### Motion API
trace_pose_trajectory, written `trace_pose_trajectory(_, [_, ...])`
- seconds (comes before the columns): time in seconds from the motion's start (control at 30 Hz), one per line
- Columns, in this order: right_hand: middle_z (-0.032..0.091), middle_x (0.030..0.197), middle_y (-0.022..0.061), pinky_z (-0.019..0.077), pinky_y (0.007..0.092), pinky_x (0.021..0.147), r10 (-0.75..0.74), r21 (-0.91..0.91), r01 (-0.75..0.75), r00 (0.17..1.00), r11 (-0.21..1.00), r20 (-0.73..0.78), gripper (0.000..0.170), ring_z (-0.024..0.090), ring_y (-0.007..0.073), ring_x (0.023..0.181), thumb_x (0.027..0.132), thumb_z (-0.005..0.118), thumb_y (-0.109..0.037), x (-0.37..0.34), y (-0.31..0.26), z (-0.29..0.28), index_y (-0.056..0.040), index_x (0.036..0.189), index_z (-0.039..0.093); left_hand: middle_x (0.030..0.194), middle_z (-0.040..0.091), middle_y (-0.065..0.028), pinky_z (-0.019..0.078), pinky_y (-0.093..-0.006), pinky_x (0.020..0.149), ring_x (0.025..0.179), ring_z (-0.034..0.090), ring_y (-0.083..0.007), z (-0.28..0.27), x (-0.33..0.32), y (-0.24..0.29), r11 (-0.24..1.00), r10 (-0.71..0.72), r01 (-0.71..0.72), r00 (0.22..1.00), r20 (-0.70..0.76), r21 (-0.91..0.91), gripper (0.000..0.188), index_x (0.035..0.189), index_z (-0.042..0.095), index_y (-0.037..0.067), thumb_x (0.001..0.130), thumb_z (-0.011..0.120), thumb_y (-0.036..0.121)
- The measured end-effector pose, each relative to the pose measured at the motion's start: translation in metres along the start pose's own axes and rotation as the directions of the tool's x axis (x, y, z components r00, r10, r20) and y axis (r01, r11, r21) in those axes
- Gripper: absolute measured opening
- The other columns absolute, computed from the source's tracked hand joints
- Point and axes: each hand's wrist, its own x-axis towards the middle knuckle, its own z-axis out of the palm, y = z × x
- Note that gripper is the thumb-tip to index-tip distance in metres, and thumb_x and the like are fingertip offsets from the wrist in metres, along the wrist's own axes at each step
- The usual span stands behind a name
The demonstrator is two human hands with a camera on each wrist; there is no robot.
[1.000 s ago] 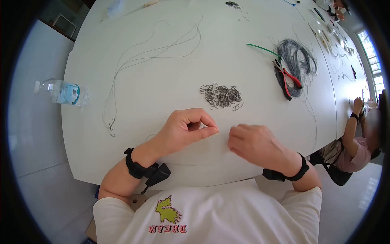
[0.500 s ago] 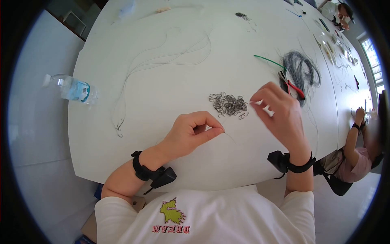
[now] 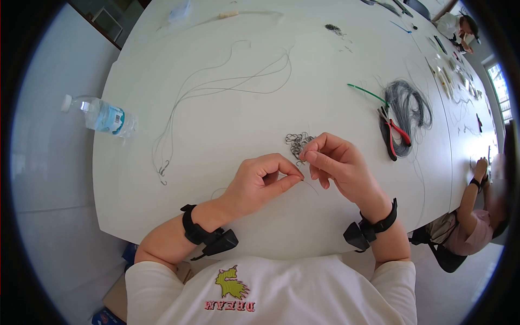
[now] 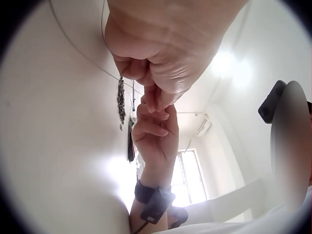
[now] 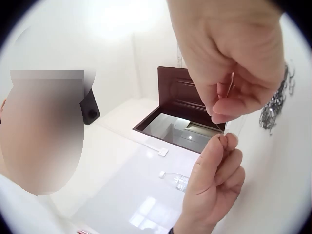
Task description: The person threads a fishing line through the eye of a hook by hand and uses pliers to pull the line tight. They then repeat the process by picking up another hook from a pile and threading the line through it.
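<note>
In the head view, my left hand [image 3: 252,181] pinches a thin fishing line between thumb and forefinger; a short free end [image 3: 311,187] sticks out past the fingertips. A small dark speck shows at that pinch, too small to identify. My right hand [image 3: 346,168] is just to the right, thumb and forefinger pinched together, the other fingers loosely bent. From its fingertips a fine strand [image 5: 219,127] runs toward the left fingertips in the right wrist view. Behind both hands lies a pile of fish hooks [image 3: 295,142], partly covered by the right hand.
Several long lines [image 3: 187,92] with hooks [image 3: 163,170] at their near end lie to the left. Beyond them is a plastic bottle [image 3: 108,117]. On the right, red-handled pliers [image 3: 400,132] rest against a bundle of grey line [image 3: 414,103]. Another person [image 3: 474,216] sits at the far right.
My right hand moved out beyond the right side of the hook pile, then came back close to the left fingertips. The left hand keeps its pinch; the line's free end now shows below it.
</note>
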Motion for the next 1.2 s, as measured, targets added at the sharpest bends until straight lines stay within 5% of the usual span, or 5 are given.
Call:
trace_pose_trajectory(0.27, [0.067, 0.098, 0.0013, 0.0479, 0.0224, 0.059, 0.067, 0.282, -0.087, 0.995, 0.955, 0.08, 0.014, 0.06, 0.0064, 0.077, 0.097, 0.066, -0.019, 0.0, 0.006, 0.006, -0.0066, 0.102, 0.063, 0.072, 0.062, 0.0053, 0.0312, -0.0227, 0.049, 0.054, 0.037, -0.0027, 0.004, 0.002, -0.007, 0.999, 0.039, -0.038, 0.996, -0.078, 0.011, 0.004, 0.094, 0.071, 0.006, 0.091, 0.069, 0.004])
trace_pose_trajectory(0.8, [0.071, 0.097, 0.0072, 0.0538, 0.0227, 0.06, -0.025, 0.363, 0.033, 0.999, 0.931, -0.027, 0.009, 0.068, 0.0105, 0.076, 0.1, 0.062, -0.013, -0.006, 0.011, -0.002, -0.0042, 0.101, 0.064, 0.084, 0.066, 0.0054, 0.0328, -0.0212, 0.051, 0.055, 0.037, -0.0015, 0.005, 0.004, -0.002, 1.0, -0.011, 0.011, 0.993, -0.115, -0.005, 0.006, 0.097, 0.07, 0.006, 0.091, 0.069, 0.003])
trace_pose_trajectory(0.9, [0.072, 0.096, 0.007, 0.0558, 0.024, 0.063, -0.178, 0.072, 0.186, 0.978, 0.98, -0.107, 0.007, 0.069, 0.0124, 0.077, 0.096, 0.066, -0.008, -0.007, 0.01, -0.005, -0.0021, 0.1, 0.067, 0.098, 0.068, -0.0016, 0.0446, -0.019, 0.067, 0.075, 0.055, -0.0015, 0.004, 0.003, -0.003, 1.0, -0.017, 0.014, 0.983, -0.184, -0.02, 0.005, 0.099, 0.066, 0.002, 0.095, 0.063, 0.0])
trace_pose_trajectory(0.97, [0.071, 0.091, 0.0066, 0.0571, 0.025, 0.064, -0.442, -0.466, 0.333, 0.885, 0.82, -0.145, 0.008, 0.069, 0.0129, 0.076, 0.091, 0.07, -0.003, -0.008, 0.008, -0.006, -0.0003, 0.098, 0.07, 0.1, 0.069, -0.0042, 0.0483, -0.0206, 0.077, 0.083, 0.059, -0.0043, 0.004, 0.003, -0.008, 0.997, 0.002, -0.017, 0.978, -0.211, -0.073, 0.006, 0.1, 0.067, 0.001, 0.096, 0.063, 0.001])
trace_pose_trajectory(1.2, [0.068, 0.082, 0.0039, 0.0525, 0.0271, 0.057, -0.561, -0.645, 0.43, 0.828, 0.632, 0.003, 0.012, 0.066, 0.0168, 0.067, 0.082, 0.074, 0.0, -0.011, 0.013, -0.001, -0.0073, 0.091, 0.073, 0.098, 0.071, -0.0063, 0.0506, -0.0245, 0.083, 0.093, 0.064, -0.01, 0.0, 0.001, -0.003, 0.989, -0.141, 0.137, 0.985, -0.102, -0.047, 0.007, 0.1, 0.068, -0.002, 0.097, 0.061, 0.0])
